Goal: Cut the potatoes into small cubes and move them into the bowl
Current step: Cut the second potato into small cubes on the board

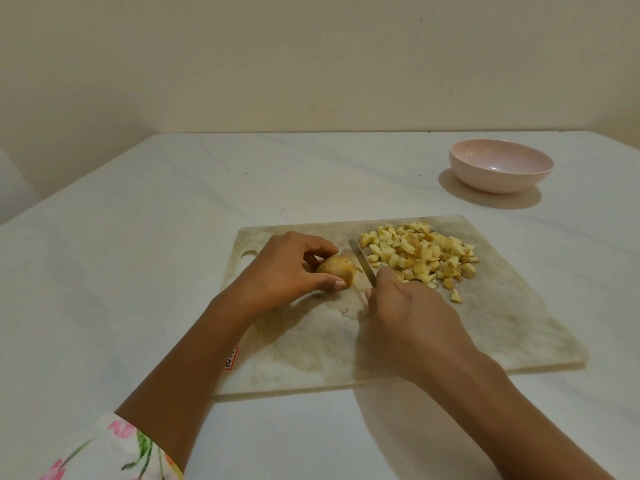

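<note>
A brown-skinned potato piece (337,268) lies on the pale marbled cutting board (502,317). My left hand (287,271) grips it, fingers curled over the top and thumb under its near side. Just right of the potato stands a knife (362,262), its blade pointing away from me, with my right hand (412,317) holding the hidden handle. A heap of small yellow potato cubes (420,254) covers the board's far right part. The pink bowl (500,169) sits beyond the board at the right, with nothing in it.
The board lies on a white marbled table (138,237) that meets a cream wall at the back. A red and white label (231,358) shows at the board's left edge. A floral sleeve (114,452) covers my left upper arm.
</note>
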